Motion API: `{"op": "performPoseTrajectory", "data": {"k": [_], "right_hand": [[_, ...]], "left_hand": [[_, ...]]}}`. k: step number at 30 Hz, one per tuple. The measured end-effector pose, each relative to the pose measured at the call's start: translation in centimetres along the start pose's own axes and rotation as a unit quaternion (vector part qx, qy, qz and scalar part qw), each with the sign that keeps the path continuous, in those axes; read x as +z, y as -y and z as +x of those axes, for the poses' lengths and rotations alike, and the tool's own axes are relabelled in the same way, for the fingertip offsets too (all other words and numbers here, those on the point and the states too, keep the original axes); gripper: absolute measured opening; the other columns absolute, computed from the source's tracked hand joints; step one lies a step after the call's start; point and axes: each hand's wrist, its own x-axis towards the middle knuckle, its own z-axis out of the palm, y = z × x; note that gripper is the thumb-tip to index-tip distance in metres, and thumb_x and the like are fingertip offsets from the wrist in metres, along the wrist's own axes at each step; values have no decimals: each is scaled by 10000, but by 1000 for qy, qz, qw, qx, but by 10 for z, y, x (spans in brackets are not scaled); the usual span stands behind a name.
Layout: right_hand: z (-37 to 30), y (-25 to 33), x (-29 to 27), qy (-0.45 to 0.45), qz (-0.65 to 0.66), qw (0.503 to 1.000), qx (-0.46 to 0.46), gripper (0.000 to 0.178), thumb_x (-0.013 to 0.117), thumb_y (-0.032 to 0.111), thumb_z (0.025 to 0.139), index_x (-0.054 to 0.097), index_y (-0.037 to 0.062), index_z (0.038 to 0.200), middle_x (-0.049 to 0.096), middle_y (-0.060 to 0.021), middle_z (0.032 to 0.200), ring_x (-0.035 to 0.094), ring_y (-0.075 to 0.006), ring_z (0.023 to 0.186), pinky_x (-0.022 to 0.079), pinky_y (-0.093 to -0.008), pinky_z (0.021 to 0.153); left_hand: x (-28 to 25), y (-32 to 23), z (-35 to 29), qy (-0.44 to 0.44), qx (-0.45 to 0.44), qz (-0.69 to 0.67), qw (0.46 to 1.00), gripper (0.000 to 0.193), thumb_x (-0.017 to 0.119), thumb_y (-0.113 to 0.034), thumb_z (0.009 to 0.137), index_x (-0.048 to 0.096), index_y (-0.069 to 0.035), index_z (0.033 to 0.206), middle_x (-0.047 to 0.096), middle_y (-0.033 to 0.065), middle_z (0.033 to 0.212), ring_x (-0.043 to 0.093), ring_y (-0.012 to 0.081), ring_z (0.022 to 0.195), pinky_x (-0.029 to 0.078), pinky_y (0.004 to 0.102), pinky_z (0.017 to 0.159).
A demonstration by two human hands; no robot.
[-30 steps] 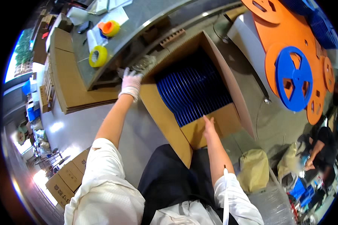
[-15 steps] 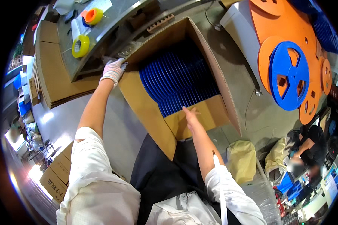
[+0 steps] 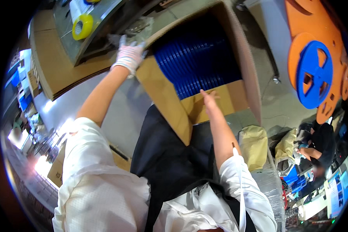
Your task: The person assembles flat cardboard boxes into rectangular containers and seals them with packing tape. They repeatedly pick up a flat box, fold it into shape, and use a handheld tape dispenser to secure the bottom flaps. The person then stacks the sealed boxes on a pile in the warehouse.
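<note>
An open cardboard box (image 3: 164,94) stands in front of me, its near and left flaps folded outward. Inside it, blue plastic reels (image 3: 197,58) are packed on edge in tight rows. My left hand (image 3: 130,57), in a white striped glove, is at the box's upper left corner with its fingers spread, close against the cardboard edge. On the near flap (image 3: 230,96) rests my right hand (image 3: 210,98), ungloved as far as I can see, with fingers stretched out toward the reels. Neither hand holds anything that I can see.
Flattened cardboard (image 3: 50,58) is stacked at the left, beside a metal bench with a yellow tape roll (image 3: 82,27). Orange reels and a blue reel (image 3: 315,74) stand at the right. Yellowish sacks (image 3: 253,147) sit at lower right, with another person (image 3: 319,147) beyond.
The view has shifted, so the box sits higher and further right. My left hand's fingers have spread from their hold on the box corner. My right hand stays at the near flap.
</note>
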Motion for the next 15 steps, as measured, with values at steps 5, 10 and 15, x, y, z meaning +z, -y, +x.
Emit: {"op": "performPoseTrajectory", "data": {"k": [5, 10, 15], "right_hand": [[21, -14, 4, -70, -50, 996, -30, 1074, 674, 452, 822, -54, 54, 1504, -229, -235, 1526, -24, -406, 1443, 162, -486, 1150], [5, -11, -4, -49, -24, 998, -21, 1009, 651, 424, 850, -9, 33, 1506, -172, -211, 1552, -8, -339, 1457, 145, -424, 1159], [3, -7, -16, -23, -5, 999, -33, 954, 638, 393, 867, 42, 8, 1503, -7, -207, 1571, 79, -320, 1454, 159, -413, 1155]], "left_hand": [[20, -73, 12, 178, 88, 146, 969, 529, 407, -216, 922, 387, 70, 1367, 569, 206, 1275, 477, 288, 1277, 116, 488, 1167], [29, -72, 32, 284, 75, 1, 956, 717, 520, -370, 897, 267, -6, 1461, 441, 176, 1424, 369, 269, 1363, 104, 505, 1160], [69, -69, 39, 266, 76, 21, 961, 606, 472, -320, 925, 308, -78, 1456, 395, 126, 1471, 366, 236, 1367, 129, 508, 1154]]}}
